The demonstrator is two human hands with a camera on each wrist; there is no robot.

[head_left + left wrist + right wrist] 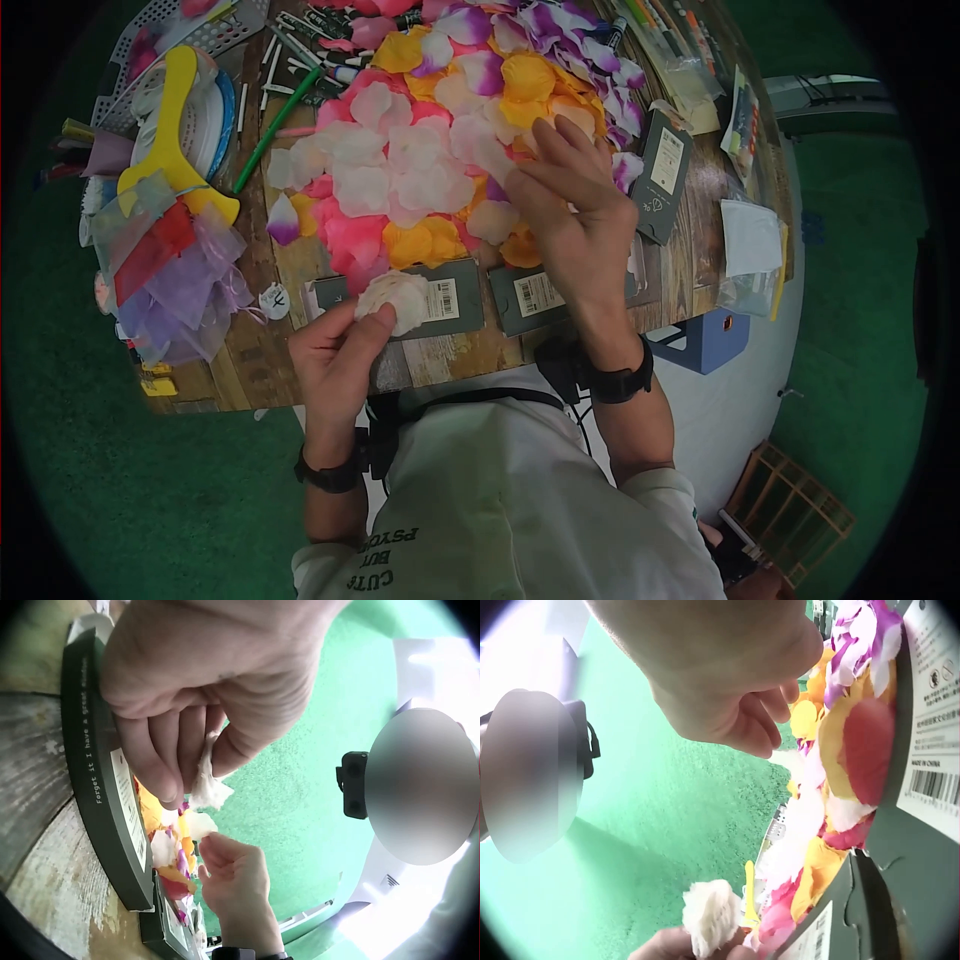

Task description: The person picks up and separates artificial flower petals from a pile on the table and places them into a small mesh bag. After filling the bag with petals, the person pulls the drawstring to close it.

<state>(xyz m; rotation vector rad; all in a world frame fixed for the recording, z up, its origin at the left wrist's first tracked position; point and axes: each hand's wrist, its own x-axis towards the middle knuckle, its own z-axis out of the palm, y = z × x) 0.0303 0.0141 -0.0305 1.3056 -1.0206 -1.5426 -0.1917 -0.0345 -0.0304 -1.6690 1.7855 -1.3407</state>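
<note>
My left hand [340,365] pinches a ruffled bunch of white petals [395,300] between thumb and fingers, over the dark box at the near table edge. The bunch's layered edge [711,915] shows in the right wrist view. My right hand [580,215] is above the petal pile, its thumb and finger pinching a single pale petal [199,824]. Beneath lies a broad spread of artificial petals: white ones [400,180] in the middle, pink [350,235], orange [425,242] and purple-white [560,35] around them.
Dark boxes with barcode labels stand along the near side [465,297] and right side [660,175]. On the left are a yellow paddle-shaped piece [175,125], purple mesh bags [195,290] and a green stick [280,130]. Pens [300,50] lie behind; plastic packets [750,240] lie right.
</note>
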